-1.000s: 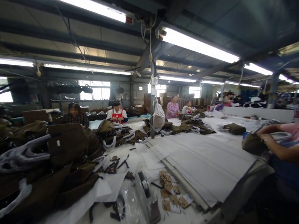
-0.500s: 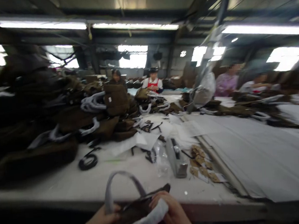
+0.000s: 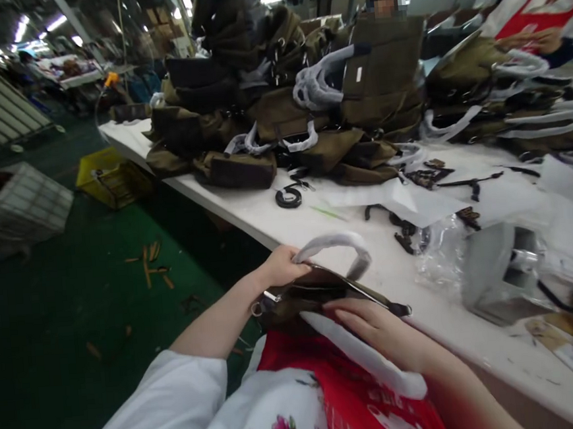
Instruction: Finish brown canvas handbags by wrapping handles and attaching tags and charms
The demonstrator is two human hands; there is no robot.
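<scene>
An olive-brown bag [image 3: 284, 310] with an open zipper top is held close against the red apron [image 3: 350, 394]. My left hand [image 3: 283, 266] is closed on the bag's far edge, beside the base of a handle [image 3: 335, 240] wrapped in pale film. My right hand [image 3: 364, 321] reaches over the near edge at the bag's opening, some of its fingertips hidden inside. Across my right forearm lies the second wrapped handle [image 3: 367, 353]. A metal ring and zipper pull show at the bag's left end.
On the white table [image 3: 246, 211] are piled brown bags [image 3: 238, 169], a coiled black strap [image 3: 288, 197], clear plastic [image 3: 441, 255], a grey metal device [image 3: 494, 271] and tags [image 3: 564, 338]. A yellow crate [image 3: 110, 179] stands on the green floor. A person in a red apron [image 3: 529, 17] works across the table.
The view has swung left and down, bringing the floor and crate into sight. The bag is now against the apron, and my right hand has shifted to the bag's opening.
</scene>
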